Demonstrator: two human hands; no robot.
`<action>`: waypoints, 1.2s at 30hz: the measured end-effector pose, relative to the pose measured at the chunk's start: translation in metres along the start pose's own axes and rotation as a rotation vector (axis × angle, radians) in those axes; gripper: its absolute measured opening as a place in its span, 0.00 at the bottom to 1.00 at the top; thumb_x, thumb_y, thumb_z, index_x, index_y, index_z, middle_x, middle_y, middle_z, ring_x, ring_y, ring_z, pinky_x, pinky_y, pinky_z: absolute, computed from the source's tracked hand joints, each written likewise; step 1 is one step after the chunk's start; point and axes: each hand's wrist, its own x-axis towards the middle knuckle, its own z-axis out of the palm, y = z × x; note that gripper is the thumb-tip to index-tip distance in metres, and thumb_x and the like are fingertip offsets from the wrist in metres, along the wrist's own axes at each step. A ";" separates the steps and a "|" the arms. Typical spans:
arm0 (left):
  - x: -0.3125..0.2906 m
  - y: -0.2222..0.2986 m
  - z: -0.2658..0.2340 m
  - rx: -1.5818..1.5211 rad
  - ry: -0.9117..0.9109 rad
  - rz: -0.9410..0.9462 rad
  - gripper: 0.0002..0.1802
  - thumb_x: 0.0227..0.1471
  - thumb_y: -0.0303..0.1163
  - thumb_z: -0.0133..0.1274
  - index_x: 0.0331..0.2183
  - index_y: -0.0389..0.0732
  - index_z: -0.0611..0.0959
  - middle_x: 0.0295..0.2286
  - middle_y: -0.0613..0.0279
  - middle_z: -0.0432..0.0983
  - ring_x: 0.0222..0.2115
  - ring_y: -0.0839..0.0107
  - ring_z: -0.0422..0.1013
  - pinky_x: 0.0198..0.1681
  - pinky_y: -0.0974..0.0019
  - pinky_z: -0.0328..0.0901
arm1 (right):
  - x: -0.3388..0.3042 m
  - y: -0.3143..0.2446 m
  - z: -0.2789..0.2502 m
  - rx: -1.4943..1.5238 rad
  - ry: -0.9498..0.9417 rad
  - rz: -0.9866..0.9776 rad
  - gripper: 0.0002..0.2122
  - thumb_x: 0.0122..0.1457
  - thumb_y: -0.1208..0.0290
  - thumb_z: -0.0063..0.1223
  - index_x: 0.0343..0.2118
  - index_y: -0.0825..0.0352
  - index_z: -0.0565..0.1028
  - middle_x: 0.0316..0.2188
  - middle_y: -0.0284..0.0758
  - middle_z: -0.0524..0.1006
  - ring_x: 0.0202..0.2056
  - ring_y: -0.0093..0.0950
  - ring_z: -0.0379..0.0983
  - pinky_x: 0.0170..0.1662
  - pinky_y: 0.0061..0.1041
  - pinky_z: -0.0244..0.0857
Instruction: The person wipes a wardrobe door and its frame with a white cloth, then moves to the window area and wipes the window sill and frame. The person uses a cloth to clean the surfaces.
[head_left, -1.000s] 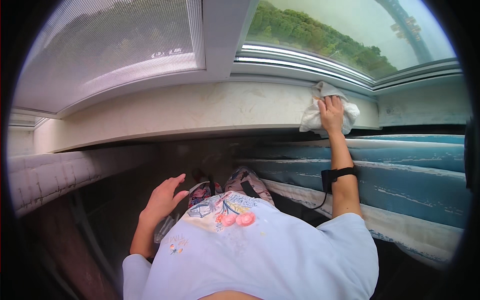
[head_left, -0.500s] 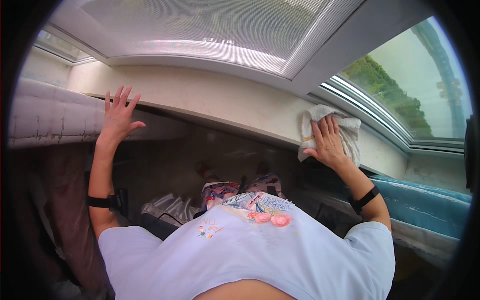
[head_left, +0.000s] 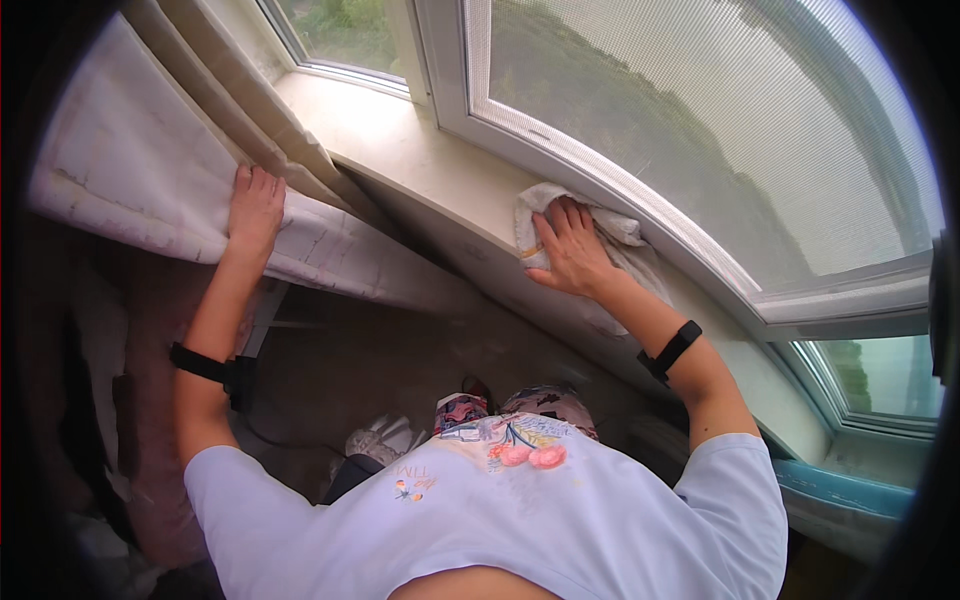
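At the left, my left hand (head_left: 257,210) has its fingers closed over a whitish curtain (head_left: 150,190) with faint pinkish markings. Part of the fingertips is hidden by the hand itself. My right hand (head_left: 575,250) presses a white cloth (head_left: 640,262) onto the cream window sill (head_left: 440,165). Its fingers bend a little over the cloth, and the thumb lies along the near side. The cloth bunches up beyond the fingers and hangs down under the wrist past the sill's edge.
A window frame (head_left: 455,70) with a mesh screen (head_left: 690,130) rises behind the sill. Beige curtain folds (head_left: 235,90) hang at the far left. A blue fabric-like edge (head_left: 850,490) lies at the right. Below me is a dark floor (head_left: 310,350) with pale crumpled material (head_left: 380,437).
My view has turned to the right along the window. My left hand, spread before, is now closed on the curtain. My right hand and the cloth are at another place on the sill.
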 end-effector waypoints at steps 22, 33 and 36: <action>0.065 -0.058 0.085 -0.374 0.047 -0.117 0.24 0.31 0.47 0.66 0.29 0.41 0.79 0.29 0.62 0.70 0.41 0.67 0.66 0.66 0.50 0.40 | 0.477 -0.089 0.145 0.221 0.141 0.004 0.38 0.53 0.41 0.48 0.57 0.71 0.62 0.59 0.51 0.56 0.60 0.46 0.50 0.62 0.46 0.42; 0.052 -0.066 0.087 -0.471 -0.092 -0.033 0.22 0.35 0.47 0.61 0.31 0.43 0.77 0.30 0.61 0.70 0.42 0.64 0.66 0.62 0.53 0.49 | 0.712 -0.158 0.215 0.227 0.199 -0.199 0.35 0.56 0.47 0.44 0.56 0.75 0.63 0.60 0.50 0.56 0.62 0.46 0.45 0.65 0.45 0.34; 0.052 -0.064 0.091 -0.449 -0.062 -0.047 0.21 0.36 0.46 0.61 0.30 0.43 0.76 0.30 0.61 0.70 0.42 0.64 0.67 0.62 0.53 0.49 | 0.721 -0.165 0.213 0.163 0.109 -0.166 0.31 0.55 0.49 0.46 0.52 0.74 0.68 0.57 0.45 0.61 0.59 0.40 0.51 0.62 0.42 0.40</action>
